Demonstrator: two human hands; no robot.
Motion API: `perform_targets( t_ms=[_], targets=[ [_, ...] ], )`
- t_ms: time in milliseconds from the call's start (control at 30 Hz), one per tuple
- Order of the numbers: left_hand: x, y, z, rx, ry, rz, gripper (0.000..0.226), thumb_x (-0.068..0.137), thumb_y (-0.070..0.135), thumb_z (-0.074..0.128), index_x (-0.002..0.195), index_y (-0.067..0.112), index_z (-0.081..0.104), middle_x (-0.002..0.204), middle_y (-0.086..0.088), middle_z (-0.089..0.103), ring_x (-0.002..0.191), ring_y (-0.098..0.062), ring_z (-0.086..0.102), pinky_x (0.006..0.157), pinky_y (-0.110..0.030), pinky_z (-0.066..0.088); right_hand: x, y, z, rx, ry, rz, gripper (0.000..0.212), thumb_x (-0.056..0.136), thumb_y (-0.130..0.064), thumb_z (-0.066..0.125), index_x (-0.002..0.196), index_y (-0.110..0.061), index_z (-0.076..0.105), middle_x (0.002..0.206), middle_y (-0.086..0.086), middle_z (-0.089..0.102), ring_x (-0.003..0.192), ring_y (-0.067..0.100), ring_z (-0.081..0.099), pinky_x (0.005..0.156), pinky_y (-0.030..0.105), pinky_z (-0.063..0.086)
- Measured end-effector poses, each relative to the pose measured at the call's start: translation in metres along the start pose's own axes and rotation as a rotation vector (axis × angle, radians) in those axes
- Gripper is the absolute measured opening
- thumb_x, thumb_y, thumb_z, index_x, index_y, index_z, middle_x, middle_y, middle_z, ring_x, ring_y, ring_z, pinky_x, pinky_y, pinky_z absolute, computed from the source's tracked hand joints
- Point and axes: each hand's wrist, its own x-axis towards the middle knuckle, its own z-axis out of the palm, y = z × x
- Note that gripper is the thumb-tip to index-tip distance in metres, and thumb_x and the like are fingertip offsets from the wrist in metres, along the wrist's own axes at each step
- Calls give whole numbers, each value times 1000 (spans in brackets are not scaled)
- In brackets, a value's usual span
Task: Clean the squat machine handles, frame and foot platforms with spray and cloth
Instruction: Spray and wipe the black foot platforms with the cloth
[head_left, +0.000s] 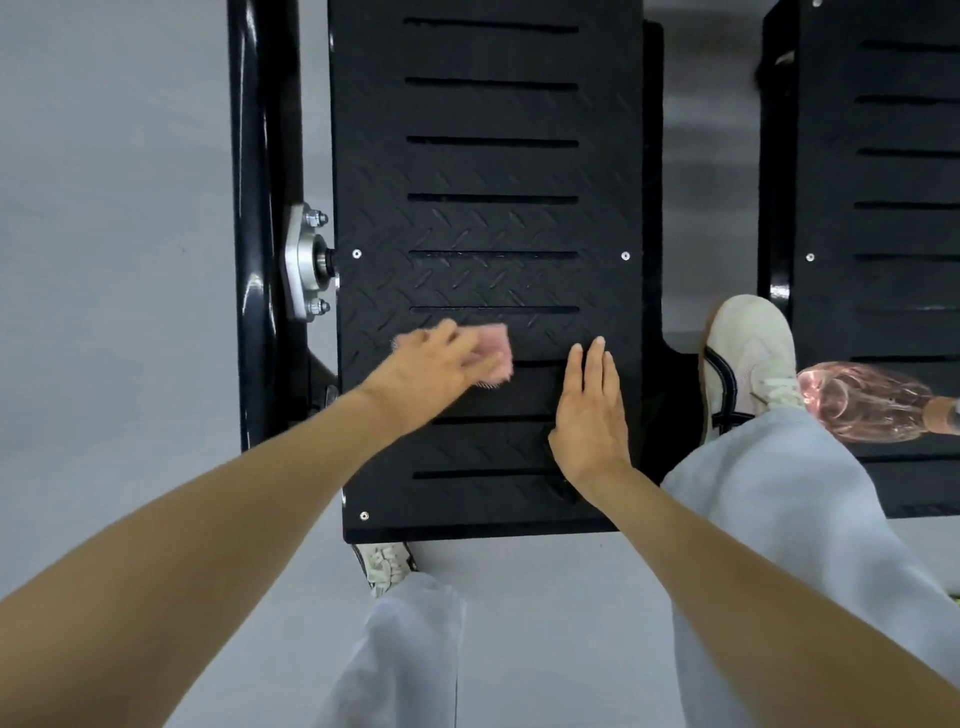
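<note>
Left hand (436, 364): fingers laid over the pink cloth (493, 351), blurred; pressing or pinching, cannot tell.
Right hand (589, 415): fingers straight, flat on the foot platform (493, 171), beside the cloth.
Spray bottle (862, 405): right of the platform.
Risk: the cloth may snag in the platform's slots or slip free, leaving patches unwiped.

A grey floor (104, 208) bore the black tread-plate left foot platform (488, 171) and right foot platform (883, 176) side by side. A pink cloth (493, 343) lay on the left one, a clear pinkish spray bottle (872, 410) on the right, and a pale shoe (748, 343) stood between them.
</note>
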Motion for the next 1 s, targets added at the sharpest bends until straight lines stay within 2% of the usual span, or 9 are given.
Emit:
perform_targets(
  t_ms=[133,200,333,400,467,633,767,867,1000],
  targets=[
    [-31,-43,17,-276,106,-525,82,79,-6,55,150,19,24,127,-17,36,109,-34,38,84,-40,49,2,-7,-2,19,-24,40,97,89,-17,64,150,-2,-10,156,19,-17,146,34,-7,119,39,19],
    [-38,-42,22,-391,106,-577,81,74,-11,56,147,15,32,124,-21,38,107,-38,38,80,-41,50,1,-6,0,-13,-27,29,98,89,-19,63,149,-1,-12,156,21,-18,146,36,-8,120,39,18],
    [-48,-20,39,-208,136,-192,89,66,-9,66,146,17,35,121,-19,42,96,-35,44,71,-42,52,-1,1,0,-121,-48,-21,99,90,-19,59,147,2,-19,153,24,-23,146,38,-9,119,36,19],
    [-55,-22,42,-83,28,70,91,78,-3,58,152,22,11,132,-12,27,109,-29,38,89,-40,49,0,2,-2,-127,-66,-25,101,89,-21,61,147,1,-19,153,24,-23,146,37,-9,119,36,22],
    [-56,-42,35,-15,-43,137,90,83,-4,51,152,25,0,137,-8,19,117,-25,32,100,-37,42,1,1,-2,-108,-74,-14,102,89,-21,63,147,0,-19,154,22,-23,146,36,-9,118,36,23],
    [-45,-59,30,-365,168,-396,87,70,-15,58,147,17,33,121,-17,39,105,-34,39,88,-45,48,2,0,1,-96,-62,-11,104,88,-22,64,147,0,-19,154,22,-23,146,36,-9,118,36,23],
    [-36,-21,37,-516,212,-631,85,66,-15,59,143,13,39,118,-19,41,100,-35,40,74,-42,50,1,4,-1,-83,-73,-30,103,88,-20,64,147,-1,-18,154,20,-25,146,35,-10,117,35,26],
    [-43,8,47,-371,237,-354,90,63,-7,68,144,18,38,118,-16,46,95,-33,44,68,-44,53,2,5,-1,-8,-80,-35,97,88,-12,58,148,-4,-17,154,16,-26,146,33,-13,115,35,29],
    [-65,-7,47,-33,29,278,85,82,0,57,152,20,13,132,-10,35,113,-28,42,97,-43,44,3,7,0,94,-88,-15,95,90,-26,56,150,-8,-15,156,9,-26,146,28,-17,115,37,29]
  ],
)
